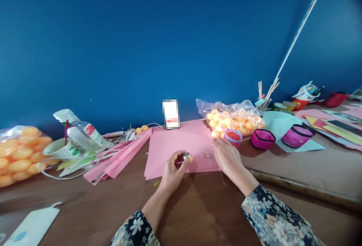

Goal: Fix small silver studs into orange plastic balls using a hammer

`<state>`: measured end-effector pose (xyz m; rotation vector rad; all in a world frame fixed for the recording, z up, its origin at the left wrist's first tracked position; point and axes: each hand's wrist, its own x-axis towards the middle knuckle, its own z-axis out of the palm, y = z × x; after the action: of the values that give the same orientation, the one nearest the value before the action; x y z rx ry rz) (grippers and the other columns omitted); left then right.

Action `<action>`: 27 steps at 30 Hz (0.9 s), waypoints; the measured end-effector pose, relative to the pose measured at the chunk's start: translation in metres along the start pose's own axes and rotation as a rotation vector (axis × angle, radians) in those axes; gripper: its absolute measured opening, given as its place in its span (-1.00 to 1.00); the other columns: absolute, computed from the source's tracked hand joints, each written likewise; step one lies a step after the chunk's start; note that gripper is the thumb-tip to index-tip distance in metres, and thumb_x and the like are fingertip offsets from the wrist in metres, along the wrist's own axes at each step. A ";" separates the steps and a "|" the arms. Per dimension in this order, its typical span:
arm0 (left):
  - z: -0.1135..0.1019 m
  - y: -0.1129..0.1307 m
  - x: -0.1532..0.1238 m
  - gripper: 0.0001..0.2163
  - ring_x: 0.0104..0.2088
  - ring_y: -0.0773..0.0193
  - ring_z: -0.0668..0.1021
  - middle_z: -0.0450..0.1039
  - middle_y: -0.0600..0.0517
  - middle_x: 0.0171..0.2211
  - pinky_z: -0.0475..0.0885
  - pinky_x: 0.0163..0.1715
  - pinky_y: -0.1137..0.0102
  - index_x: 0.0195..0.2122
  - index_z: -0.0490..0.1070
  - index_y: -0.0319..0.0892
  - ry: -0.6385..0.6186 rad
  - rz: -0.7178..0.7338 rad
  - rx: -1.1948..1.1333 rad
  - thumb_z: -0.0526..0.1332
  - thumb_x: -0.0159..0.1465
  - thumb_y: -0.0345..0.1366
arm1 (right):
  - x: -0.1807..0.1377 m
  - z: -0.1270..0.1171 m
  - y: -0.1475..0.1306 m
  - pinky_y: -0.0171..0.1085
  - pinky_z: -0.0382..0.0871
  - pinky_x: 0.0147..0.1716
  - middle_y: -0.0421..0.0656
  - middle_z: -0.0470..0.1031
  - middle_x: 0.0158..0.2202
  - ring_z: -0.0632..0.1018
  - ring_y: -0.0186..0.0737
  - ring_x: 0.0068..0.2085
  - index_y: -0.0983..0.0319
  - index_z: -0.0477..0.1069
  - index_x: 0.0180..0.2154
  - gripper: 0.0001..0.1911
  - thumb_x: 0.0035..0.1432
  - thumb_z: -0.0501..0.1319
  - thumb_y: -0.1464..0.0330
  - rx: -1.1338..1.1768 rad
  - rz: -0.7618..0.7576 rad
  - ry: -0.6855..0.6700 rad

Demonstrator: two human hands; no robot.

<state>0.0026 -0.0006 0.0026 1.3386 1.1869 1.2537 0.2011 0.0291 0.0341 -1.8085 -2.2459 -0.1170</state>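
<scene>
Against a blue wall, on the wooden table (198, 208), the left hand (172, 172) pinches a small orange ball (187, 158) over pink paper (181, 148), steadying it, while the right hand (227, 157), fingers loosely together, rests beside 1 red-filled cup (233, 136).

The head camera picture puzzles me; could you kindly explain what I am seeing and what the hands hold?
The single picture comes from a camera worn on a person's head, looking down at their own two bare hands over a brown table. The left hand pinches a small ball with a shiny patch between its fingers, above a pink sheet. The right hand lies flat on that sheet beside a small cup with red inside. Behind it sits a clear bag of orange balls; another bag lies far left. Two magenta cups stand to the right.
</scene>
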 end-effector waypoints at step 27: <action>0.002 0.004 -0.003 -0.70 -0.26 0.25 0.52 0.47 -0.06 -0.25 0.43 -0.23 0.37 -0.17 0.34 -0.21 -0.049 -0.006 0.030 0.20 0.10 -0.20 | -0.002 0.010 -0.007 -0.36 0.23 -0.32 -0.08 0.48 -0.33 0.49 -0.22 -0.26 0.23 0.41 -0.37 -0.78 0.14 0.00 0.51 0.032 -0.072 -0.106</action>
<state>0.0052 -0.0036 0.0057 1.3793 1.1782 1.1965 0.1934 0.0275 0.0246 -1.7571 -2.3723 0.0015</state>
